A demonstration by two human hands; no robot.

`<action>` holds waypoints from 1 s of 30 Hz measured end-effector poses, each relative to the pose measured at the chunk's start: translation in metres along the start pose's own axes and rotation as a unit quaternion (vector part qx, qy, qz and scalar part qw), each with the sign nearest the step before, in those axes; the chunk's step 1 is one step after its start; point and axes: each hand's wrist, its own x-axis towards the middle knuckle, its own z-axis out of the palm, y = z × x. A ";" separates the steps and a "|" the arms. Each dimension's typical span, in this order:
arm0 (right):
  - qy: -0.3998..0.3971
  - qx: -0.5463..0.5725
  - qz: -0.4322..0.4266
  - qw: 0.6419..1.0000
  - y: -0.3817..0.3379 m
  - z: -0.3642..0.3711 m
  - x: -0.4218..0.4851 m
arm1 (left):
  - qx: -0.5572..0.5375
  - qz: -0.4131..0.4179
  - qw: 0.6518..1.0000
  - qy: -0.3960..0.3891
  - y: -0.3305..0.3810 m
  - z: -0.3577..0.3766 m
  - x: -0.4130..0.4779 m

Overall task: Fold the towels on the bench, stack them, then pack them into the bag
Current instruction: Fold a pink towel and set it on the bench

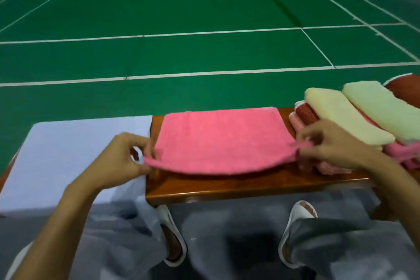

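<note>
With fingers (pixel 142 142) of left hand (pixel 122 161) and right hand (pixel 329 145) pinching the near corners of the pink towel (pixel 220 138) spread on the bench (pixel 250 185), lift evenly, carry them to the far edge and match corners.

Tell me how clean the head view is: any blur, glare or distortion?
Head view: the wide lens slightly bends the white court lines; the left hand, right hand and pink terry towel are softly blurred; glare sits on the front edge of the glossy brown wooden bench.
</note>
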 end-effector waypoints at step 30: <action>0.089 -0.334 0.032 0.938 0.054 0.110 0.073 | 0.282 -0.083 0.955 0.026 -0.027 0.120 0.049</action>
